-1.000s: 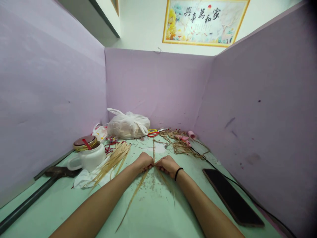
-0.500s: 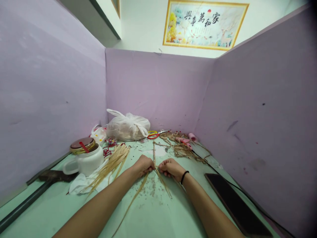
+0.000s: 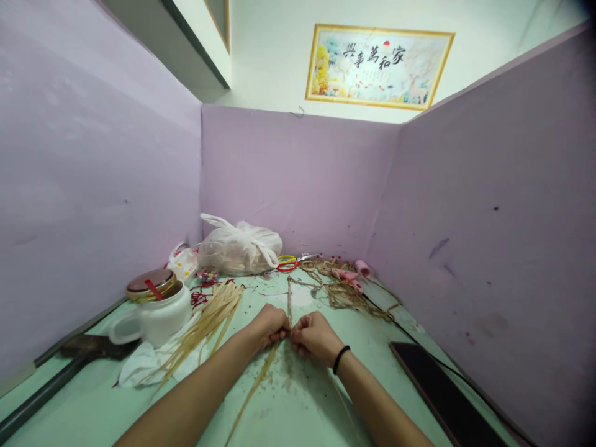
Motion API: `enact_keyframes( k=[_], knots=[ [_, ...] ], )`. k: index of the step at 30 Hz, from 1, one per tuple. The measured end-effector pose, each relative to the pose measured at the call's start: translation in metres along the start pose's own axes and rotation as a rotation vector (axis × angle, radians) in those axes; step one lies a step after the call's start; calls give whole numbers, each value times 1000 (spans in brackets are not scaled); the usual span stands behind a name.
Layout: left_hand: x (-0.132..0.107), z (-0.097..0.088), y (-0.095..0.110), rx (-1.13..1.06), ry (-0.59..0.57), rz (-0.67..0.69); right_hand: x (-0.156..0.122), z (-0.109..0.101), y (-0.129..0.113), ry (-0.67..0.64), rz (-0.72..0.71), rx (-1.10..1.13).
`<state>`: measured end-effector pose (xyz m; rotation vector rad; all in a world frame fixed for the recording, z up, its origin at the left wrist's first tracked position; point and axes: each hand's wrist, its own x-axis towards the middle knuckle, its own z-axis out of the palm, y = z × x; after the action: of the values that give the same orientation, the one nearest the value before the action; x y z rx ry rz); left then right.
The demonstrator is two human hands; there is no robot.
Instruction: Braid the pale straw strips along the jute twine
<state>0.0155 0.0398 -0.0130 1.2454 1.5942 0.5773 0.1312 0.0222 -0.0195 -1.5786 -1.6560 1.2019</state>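
Left hand (image 3: 272,325) and right hand (image 3: 314,335) pinched the raffia-like cord (image 3: 289,300) at its near end: light, pliant, it seemed, best gripped there!

Thin brown cord (image 3: 289,301) — straight, lengthwise; long tan strand (image 3: 259,377) — loose, slantwise

The left hand (image 3: 270,326) and right hand (image 3: 317,338) pinch the near end of a thin braided cord (image 3: 289,301), their fingertips almost meeting. The cord runs away beyond the fingers; a loose straw strand (image 3: 256,386) trails toward the viewer from the left ones. Left of the fingers lie a straw bundle (image 3: 220,311), a white mug (image 3: 162,321) and a hammer (image 3: 93,347). Beyond them sit a plastic bag (image 3: 239,248) and scissors (image 3: 288,266); to their right, tangled twine (image 3: 343,296) and a dark flat slab (image 3: 442,394).
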Motion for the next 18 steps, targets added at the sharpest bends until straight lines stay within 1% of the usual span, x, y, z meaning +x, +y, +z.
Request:
enact_keyframes(
  k=[2,4,6,8,9,11,12,13,15,17,18],
  knots=[
    [-2,-1,1,15,9,-31,0,8,3,25,-46,-53],
    [-3,-4,0,40,0,-10,1,10,6,32,-113,-87],
    [-3,-9,-1,69,-28,22,3,6,6,-23,-143,-70],
    [-1,-13,-3,70,-65,47,5,-5,3,-57,-128,1],
    [1,-15,-4,58,-84,53,6,-11,1,-25,-107,50],
    [4,-18,-5,26,-126,58,8,-21,-3,126,-55,196],
    [6,-19,-6,7,-147,63,9,-23,-4,148,-9,272],
    [7,-19,-6,-14,-166,73,9,-23,-4,135,34,338],
    [10,-19,-7,-47,-190,92,9,-17,-5,14,97,411],
    [11,-18,-8,-48,-188,111,8,-8,-6,-85,98,411],
    [12,-18,-8,-32,-180,126,8,-4,-7,-91,86,390]
  ],
)
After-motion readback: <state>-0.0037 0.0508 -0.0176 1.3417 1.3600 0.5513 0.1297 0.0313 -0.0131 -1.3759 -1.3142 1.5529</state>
